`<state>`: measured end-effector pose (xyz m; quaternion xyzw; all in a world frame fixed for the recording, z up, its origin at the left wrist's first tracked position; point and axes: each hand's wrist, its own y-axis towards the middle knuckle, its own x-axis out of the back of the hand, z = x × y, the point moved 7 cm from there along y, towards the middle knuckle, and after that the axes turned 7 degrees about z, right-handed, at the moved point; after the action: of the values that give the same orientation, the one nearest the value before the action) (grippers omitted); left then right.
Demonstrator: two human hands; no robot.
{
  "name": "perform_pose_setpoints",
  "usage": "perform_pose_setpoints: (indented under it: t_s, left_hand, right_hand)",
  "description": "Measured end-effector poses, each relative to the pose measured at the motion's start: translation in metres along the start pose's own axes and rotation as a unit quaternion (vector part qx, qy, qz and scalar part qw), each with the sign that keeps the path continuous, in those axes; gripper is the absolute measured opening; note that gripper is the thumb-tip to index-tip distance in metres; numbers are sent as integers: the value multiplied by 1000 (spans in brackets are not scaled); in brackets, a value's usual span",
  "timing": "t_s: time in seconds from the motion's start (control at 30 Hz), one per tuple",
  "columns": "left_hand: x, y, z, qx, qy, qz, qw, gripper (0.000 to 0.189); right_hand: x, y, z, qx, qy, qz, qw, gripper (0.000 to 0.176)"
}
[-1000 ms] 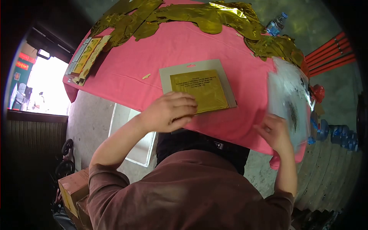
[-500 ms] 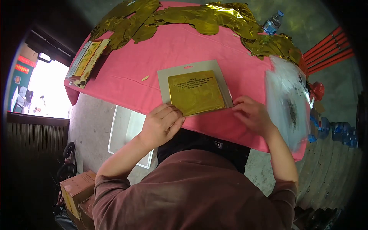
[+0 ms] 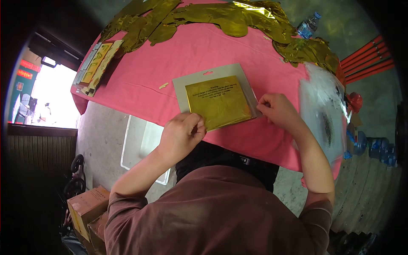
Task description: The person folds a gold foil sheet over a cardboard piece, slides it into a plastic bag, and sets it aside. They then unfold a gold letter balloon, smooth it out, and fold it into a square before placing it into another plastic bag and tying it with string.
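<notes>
A flat clear plastic bag (image 3: 253, 93) lies on the pink tablecloth in front of me, with black warning text printed on it. Inside are folded gold foil (image 3: 219, 106) and a grey card (image 3: 180, 91) with a hanging slot at its top. My left hand (image 3: 183, 134) is closed at the bag's lower left corner, thumb against the curled fingers. At the lower right edge, my right hand (image 3: 280, 111) pinches the bag's border between thumb and fingers. The exact grip is partly hidden by the fingers.
Gold foil balloons (image 3: 229, 19) spread along the table's far edge, near a water bottle (image 3: 308, 26). Packed cards (image 3: 97, 63) are stacked at the left. Clear plastic bags (image 3: 323, 114) lie at the right. A white bin (image 3: 142, 136) stands below; cardboard boxes (image 3: 87, 206) sit lower left.
My right hand has closed its fingers into a pinch and shifted slightly up at the bag's right edge. My left hand has curled more tightly at the lower left corner.
</notes>
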<state>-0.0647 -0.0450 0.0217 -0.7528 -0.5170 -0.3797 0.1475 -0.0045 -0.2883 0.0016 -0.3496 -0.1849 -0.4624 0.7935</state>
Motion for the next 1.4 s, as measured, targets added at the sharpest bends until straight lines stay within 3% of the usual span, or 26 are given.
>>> perform_pose_setpoints:
  t_s: [0.07,0.17,0.23,0.43,0.5,0.53,0.67,0.73,0.87,0.93,0.97,1.03,1.13,1.23,1.33,1.4]
  left_hand:
    - [1,0,0,17,28,-16,999,13]
    - [12,-2,-4,43,126,-32,991,16]
    - [17,-12,6,60,154,-37,986,19]
    - [17,-40,18,152,209,-28,966,37]
    - [10,-50,30,214,63,6,975,38]
    - [0,-59,45,272,-114,19,955,29]
    - [1,-67,49,210,-185,-31,959,20]
    - [16,-59,35,117,-137,-78,981,14]
    - [40,-32,27,63,-63,-100,991,10]
    - [48,-18,36,55,-82,-108,989,9]
    - [50,-12,42,52,-98,-124,986,10]
    - [48,2,49,54,-93,-107,988,14]
    - [37,15,61,72,-158,-53,983,12]
    - [45,11,55,30,-136,-64,988,12]
    - [36,12,55,78,-132,-42,987,11]
    - [39,14,57,85,-139,-43,986,12]
  right_hand:
    - [-1,3,-2,-13,-8,5,1000,20]
    - [1,9,7,68,-74,-19,995,19]
    - [0,7,0,-27,24,8,999,17]
    - [-6,9,-2,-54,60,26,996,12]
    - [-12,9,-5,-63,87,44,993,12]
    - [-15,9,-9,-80,115,59,988,12]
    - [-18,7,-9,-66,129,84,986,11]
    - [-15,2,-1,-45,170,69,982,13]
    - [-6,7,-11,31,193,-19,981,12]
    - [9,8,-4,117,152,-75,979,11]
    - [12,10,-3,116,152,-81,978,11]
    - [18,9,9,142,15,-127,982,10]
    - [0,22,-1,155,103,-87,979,14]
    - [10,11,0,150,44,-139,978,15]
    - [-7,23,-8,120,42,-64,990,15]
    - [-3,23,-2,164,34,-113,979,16]
